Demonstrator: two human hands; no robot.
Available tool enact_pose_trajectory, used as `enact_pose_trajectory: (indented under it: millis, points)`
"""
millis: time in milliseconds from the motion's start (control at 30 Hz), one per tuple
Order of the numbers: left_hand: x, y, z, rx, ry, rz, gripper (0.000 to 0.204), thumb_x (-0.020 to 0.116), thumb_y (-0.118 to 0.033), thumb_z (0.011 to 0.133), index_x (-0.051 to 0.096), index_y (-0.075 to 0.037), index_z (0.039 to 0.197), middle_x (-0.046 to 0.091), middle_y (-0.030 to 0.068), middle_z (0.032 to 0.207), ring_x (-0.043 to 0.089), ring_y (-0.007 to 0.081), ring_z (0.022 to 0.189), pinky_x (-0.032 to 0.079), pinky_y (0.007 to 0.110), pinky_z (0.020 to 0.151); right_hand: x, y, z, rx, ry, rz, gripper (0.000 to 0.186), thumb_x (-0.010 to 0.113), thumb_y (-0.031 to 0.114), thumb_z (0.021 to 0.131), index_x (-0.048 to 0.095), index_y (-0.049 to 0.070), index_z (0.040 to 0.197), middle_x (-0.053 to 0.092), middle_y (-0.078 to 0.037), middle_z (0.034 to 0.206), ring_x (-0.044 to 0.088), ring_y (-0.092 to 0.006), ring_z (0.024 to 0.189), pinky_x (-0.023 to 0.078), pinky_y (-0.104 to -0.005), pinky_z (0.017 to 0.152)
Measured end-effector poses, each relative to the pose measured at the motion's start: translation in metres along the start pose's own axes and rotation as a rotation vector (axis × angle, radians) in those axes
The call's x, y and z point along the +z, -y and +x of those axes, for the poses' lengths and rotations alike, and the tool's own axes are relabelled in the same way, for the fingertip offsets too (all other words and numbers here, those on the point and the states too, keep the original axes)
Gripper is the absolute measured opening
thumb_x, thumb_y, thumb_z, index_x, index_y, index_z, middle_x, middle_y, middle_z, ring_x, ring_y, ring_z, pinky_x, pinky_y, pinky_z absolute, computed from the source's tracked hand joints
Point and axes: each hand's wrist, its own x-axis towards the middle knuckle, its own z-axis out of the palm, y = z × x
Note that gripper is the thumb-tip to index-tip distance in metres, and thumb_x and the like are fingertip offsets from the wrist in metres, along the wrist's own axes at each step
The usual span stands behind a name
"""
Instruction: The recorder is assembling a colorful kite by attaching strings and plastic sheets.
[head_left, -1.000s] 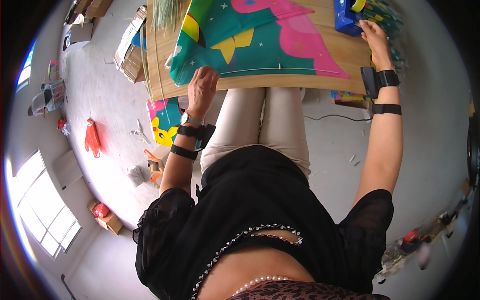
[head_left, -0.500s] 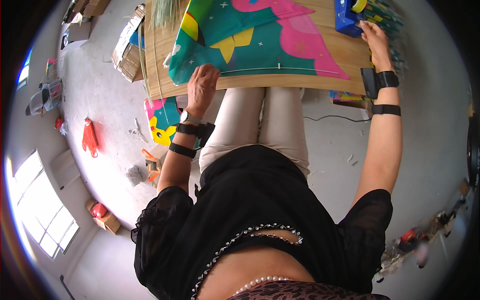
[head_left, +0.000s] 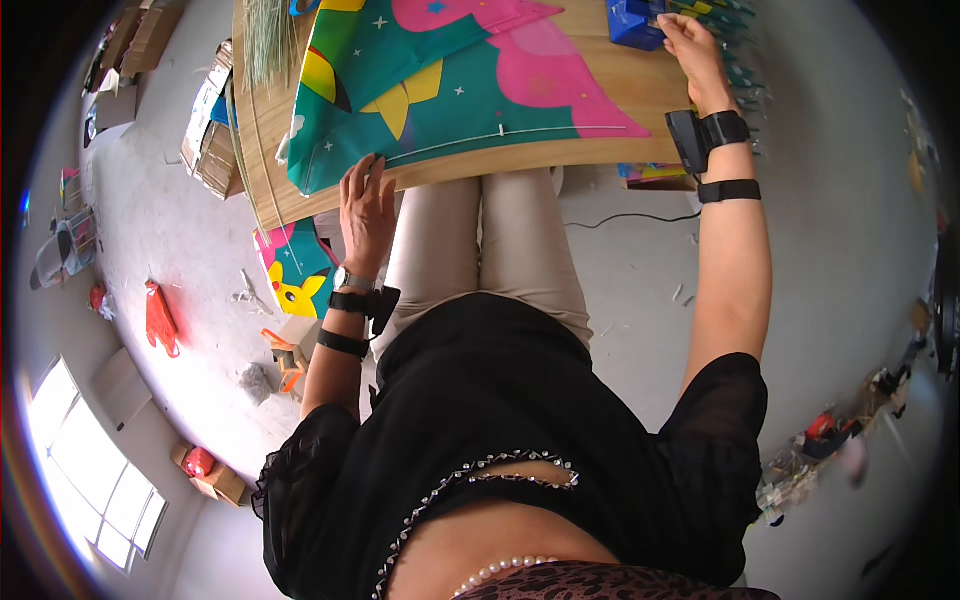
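Observation:
A teal, pink and yellow printed sheet (head_left: 470, 115) of thin cloth or film lies partly folded on the wooden table (head_left: 640, 90). Along its near edge runs a thin white rod (head_left: 430, 149), with a small white tab (head_left: 501, 130) across it. My left hand (head_left: 367, 212) is at the table's front edge, fingers stretched and a little apart, the tips by the rod's left end. At the far right, my right hand (head_left: 697, 62) has thumb and fingertips pinched together against a blue tape dispenser (head_left: 634, 24). Whatever lies between those fingertips is too small to make out.
Thin pale sticks (head_left: 268, 45) lie in a bundle at the table's far left. Cardboard (head_left: 208, 150) is stacked beside that side. Under the table edge is another printed piece (head_left: 298, 280). A black cable (head_left: 630, 216) crosses the floor, and a red bag (head_left: 160, 318) lies left.
My left hand has loosened from a curled grip at the sheet's edge, drawn back slightly and straightened its fingers. My right hand stays at the dispenser. The whole view has shifted, moving the table leftward.

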Motion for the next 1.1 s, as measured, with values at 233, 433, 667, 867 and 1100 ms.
enact_pose_trajectory:
  millis: [233,433,667,867,1100]
  points:
    - [0.007,-0.011,-0.002,-0.011,0.005,-0.017,0.049,0.074,-0.008,0.096,0.064,0.000,0.144,0.060,0.0192,0.150,0.056,0.0415,0.136,0.048,0.050,0.116,-0.017,-0.004,0.003,0.028,-0.008,0.007,0.030,0.073,0.033,0.108,0.075,0.012,0.129,0.072,0.007,0.116,0.064,-0.0058,0.106,0.051,-0.0247,0.095]
    - [0.002,-0.006,-0.008,-0.044,0.016,-0.036,0.049,0.070,-0.007,0.100,0.062,-0.003,0.147,0.058,0.0180,0.153,0.054,0.0405,0.138,0.046,0.049,0.118,0.011,0.024,-0.010,0.081,-0.021,-0.010,0.028,0.072,0.033,0.108,0.075,0.012,0.128,0.073,0.007,0.120,0.063,-0.0052,0.106,0.050,-0.0243,0.096]
    - [0.005,-0.006,-0.009,-0.016,0.004,-0.042,0.047,0.070,-0.008,0.101,0.063,-0.002,0.147,0.058,0.0181,0.153,0.055,0.0409,0.138,0.046,0.049,0.117,0.009,0.032,-0.017,0.071,-0.025,-0.012,0.029,0.072,0.033,0.108,0.074,0.012,0.128,0.073,0.008,0.119,0.063,-0.0047,0.104,0.050,-0.0244,0.096]
    - [0.006,-0.006,-0.010,-0.017,-0.015,-0.040,0.045,0.070,-0.009,0.101,0.064,-0.002,0.146,0.058,0.0186,0.153,0.055,0.0410,0.138,0.046,0.049,0.117,0.011,0.035,-0.012,0.076,-0.023,-0.008,0.029,0.072,0.033,0.108,0.074,0.012,0.128,0.072,0.008,0.118,0.062,-0.0041,0.103,0.050,-0.0240,0.096]
    - [0.007,-0.008,-0.008,-0.018,-0.010,-0.031,0.046,0.071,-0.008,0.100,0.064,-0.003,0.146,0.059,0.0184,0.152,0.055,0.0411,0.138,0.046,0.050,0.117,0.010,0.032,-0.013,0.092,-0.032,-0.004,0.029,0.073,0.034,0.108,0.074,0.012,0.128,0.073,0.008,0.118,0.062,-0.0042,0.102,0.050,-0.0235,0.095]
